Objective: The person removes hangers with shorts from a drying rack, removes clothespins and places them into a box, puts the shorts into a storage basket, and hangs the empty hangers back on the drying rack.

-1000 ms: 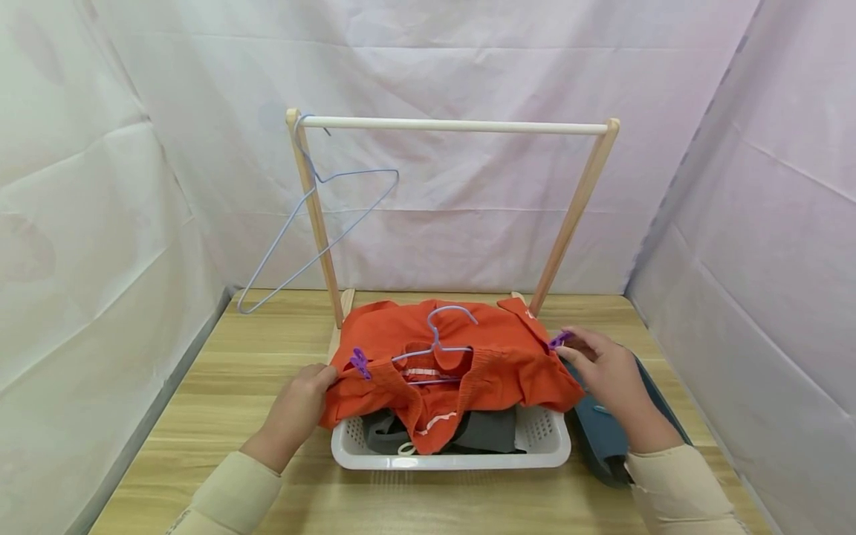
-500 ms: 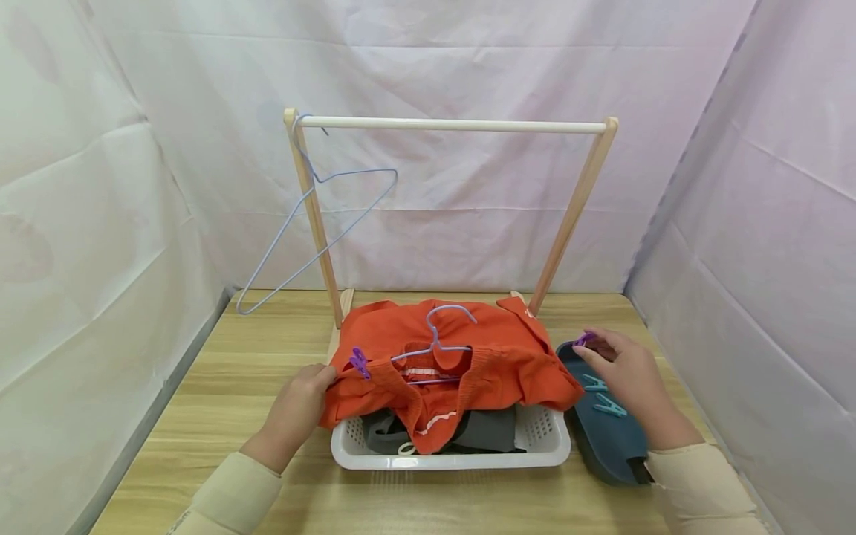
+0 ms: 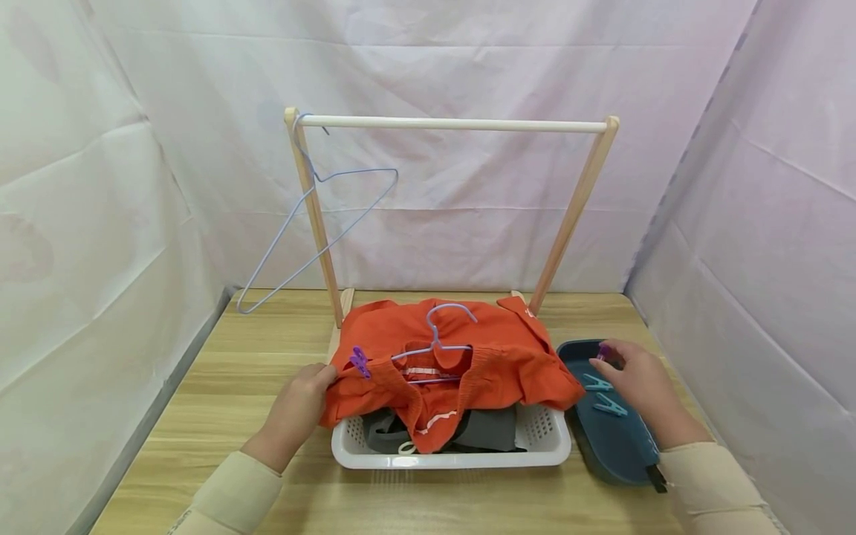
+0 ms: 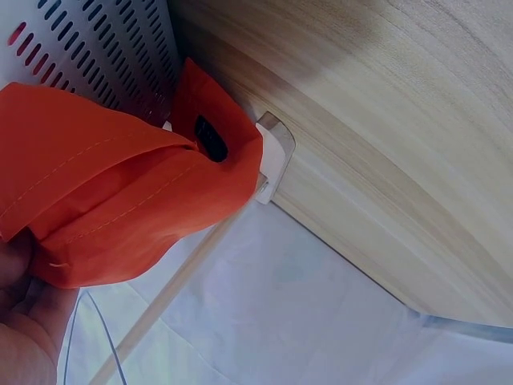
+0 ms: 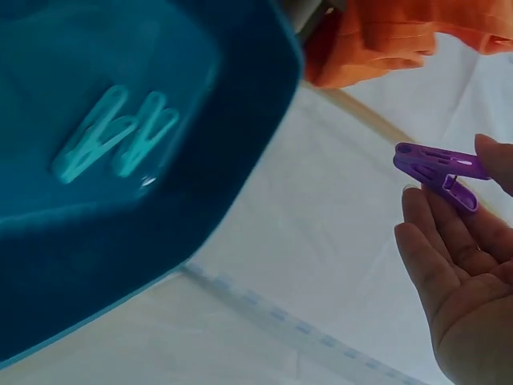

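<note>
An orange garment (image 3: pixel 498 375) lies bunched over a white basket (image 3: pixel 451 462), a lilac hanger (image 3: pixel 436 331) through its opening. My left hand (image 3: pixel 297 397) grips the garment's left edge; in the left wrist view its fingers pinch the orange cloth (image 4: pixel 120 208). Just above that hand, a purple clothespin (image 3: pixel 360 362) sits on the garment. My right hand (image 3: pixel 642 386) is apart from the garment, over a dark blue tray (image 3: pixel 618 461). Between thumb and fingers it holds another purple clothespin (image 5: pixel 437 164). Two teal clothespins (image 3: pixel 605 394) lie in the tray.
Behind the basket stands a wooden rack with a white rod (image 3: pixel 455 125). From its left end hangs a bare blue hanger (image 3: pixel 354 223). Dark grey cloth (image 3: pixel 484 431) shows inside the basket. White curtains (image 3: pixel 769 223) enclose the table.
My right hand has drawn away from the garment's right edge, rightward over the tray, carrying the purple clothespin. The tray's teal clothespins have come into sight. My left hand has stayed put.
</note>
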`<state>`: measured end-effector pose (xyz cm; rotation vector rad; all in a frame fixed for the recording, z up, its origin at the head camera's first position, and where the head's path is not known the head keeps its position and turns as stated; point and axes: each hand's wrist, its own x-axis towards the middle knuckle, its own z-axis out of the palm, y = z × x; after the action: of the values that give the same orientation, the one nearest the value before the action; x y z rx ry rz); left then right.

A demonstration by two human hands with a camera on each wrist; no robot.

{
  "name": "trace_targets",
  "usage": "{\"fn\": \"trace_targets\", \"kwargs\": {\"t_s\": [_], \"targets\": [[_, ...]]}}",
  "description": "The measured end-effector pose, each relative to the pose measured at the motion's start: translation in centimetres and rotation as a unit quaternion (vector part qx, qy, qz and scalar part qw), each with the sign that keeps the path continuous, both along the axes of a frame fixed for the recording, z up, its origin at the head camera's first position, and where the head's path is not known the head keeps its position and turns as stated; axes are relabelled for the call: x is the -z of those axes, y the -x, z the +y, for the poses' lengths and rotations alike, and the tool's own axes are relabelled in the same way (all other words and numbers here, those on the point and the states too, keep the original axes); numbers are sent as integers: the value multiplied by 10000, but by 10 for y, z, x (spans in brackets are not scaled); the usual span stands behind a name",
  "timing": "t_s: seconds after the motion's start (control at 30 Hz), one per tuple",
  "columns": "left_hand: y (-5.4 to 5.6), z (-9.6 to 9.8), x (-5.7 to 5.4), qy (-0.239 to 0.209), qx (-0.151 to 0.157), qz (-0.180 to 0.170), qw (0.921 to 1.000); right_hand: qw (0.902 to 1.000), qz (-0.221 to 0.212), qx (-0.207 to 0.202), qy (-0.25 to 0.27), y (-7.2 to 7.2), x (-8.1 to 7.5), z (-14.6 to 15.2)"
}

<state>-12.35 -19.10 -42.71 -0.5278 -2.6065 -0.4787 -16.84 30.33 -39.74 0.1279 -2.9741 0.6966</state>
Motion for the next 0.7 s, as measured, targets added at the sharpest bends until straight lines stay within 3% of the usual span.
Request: {"fn": "trace_targets", "kwargs": {"t_s": [0.37,0.7], "targets": [[0,-2,2,-17,-32,-35,10000,9950,-841,-206,-498,8,9,17],[0,-2,0,-16,-86,-20,10000,9807,-1497,-510,-1148,22,25,24]]}}
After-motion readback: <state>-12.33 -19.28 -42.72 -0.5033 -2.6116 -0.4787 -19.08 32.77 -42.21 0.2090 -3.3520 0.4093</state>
